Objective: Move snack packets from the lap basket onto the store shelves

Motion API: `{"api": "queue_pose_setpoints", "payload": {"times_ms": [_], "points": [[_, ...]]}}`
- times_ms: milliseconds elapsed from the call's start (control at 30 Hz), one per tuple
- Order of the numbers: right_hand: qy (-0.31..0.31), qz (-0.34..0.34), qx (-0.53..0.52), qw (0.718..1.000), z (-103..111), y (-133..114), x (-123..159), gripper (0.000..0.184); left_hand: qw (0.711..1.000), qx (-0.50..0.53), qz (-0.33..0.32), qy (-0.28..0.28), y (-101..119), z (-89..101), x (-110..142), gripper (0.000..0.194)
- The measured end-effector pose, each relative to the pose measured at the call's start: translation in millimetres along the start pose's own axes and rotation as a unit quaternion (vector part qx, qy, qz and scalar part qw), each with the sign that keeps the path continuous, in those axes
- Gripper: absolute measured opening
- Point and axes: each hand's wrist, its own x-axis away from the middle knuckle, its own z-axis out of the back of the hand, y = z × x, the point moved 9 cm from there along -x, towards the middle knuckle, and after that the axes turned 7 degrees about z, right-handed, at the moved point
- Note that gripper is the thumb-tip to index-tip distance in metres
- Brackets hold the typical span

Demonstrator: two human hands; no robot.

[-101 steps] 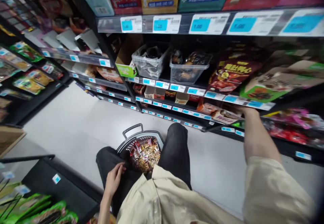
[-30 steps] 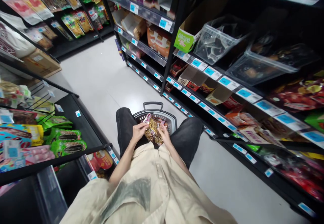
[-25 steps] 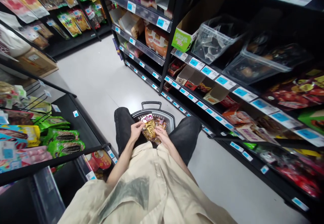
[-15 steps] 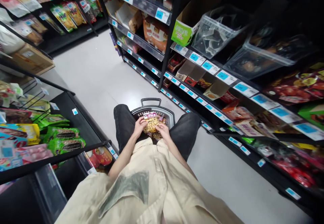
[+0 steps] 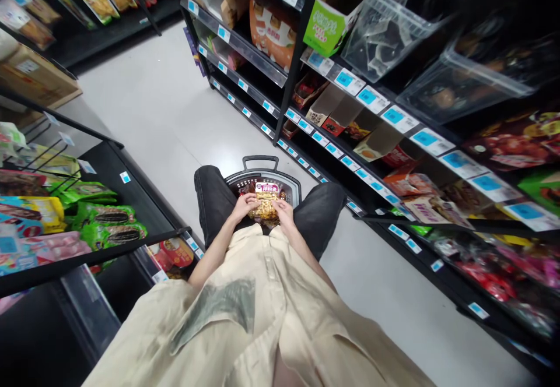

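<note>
Between my knees stands a dark shopping basket (image 5: 294, 184) with its handle (image 5: 261, 159) at the far side. Over it I hold a snack packet (image 5: 265, 203) with a purple and white label at the top and yellowish strips showing below. My left hand (image 5: 245, 205) grips the packet's left edge with closed fingers. On the opposite edge, my right hand (image 5: 283, 209) pinches it. More brown, shiny packets lie in the basket behind and under this one, partly hidden by it and my hands.
Shelving with price tags, cardboard boxes and clear plastic bins (image 5: 385, 31) runs along the right. At left, a low rack holds green snack bags (image 5: 107, 224). A cardboard carton (image 5: 35, 75) stands farther back. Grey floor (image 5: 144, 101) stretches ahead between the shelves.
The packet has shifted slightly to the right and looks straighter, with both hands still on it. The view has tipped a little downward.
</note>
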Motion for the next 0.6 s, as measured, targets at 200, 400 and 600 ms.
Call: {"api": "queue_pose_setpoints", "payload": {"times_ms": [200,400,600], "points": [[0.014,-0.002,-0.025,1.000,5.0,-0.6,0.9,0.044,1.000,0.004,0.014,-0.022,-6.6,-3.9,-1.9,0.060],[0.011,-0.053,-0.035,0.998,5.6,13.1,-1.9,0.044,1.000,0.003,0.006,-0.003,-8.9,1.4,-4.7,0.050],[0.032,-0.039,-0.033,0.998,12.4,19.5,-5.9,0.042,1.000,-0.012,0.001,0.015,-14.0,4.9,-9.8,0.038]]}}
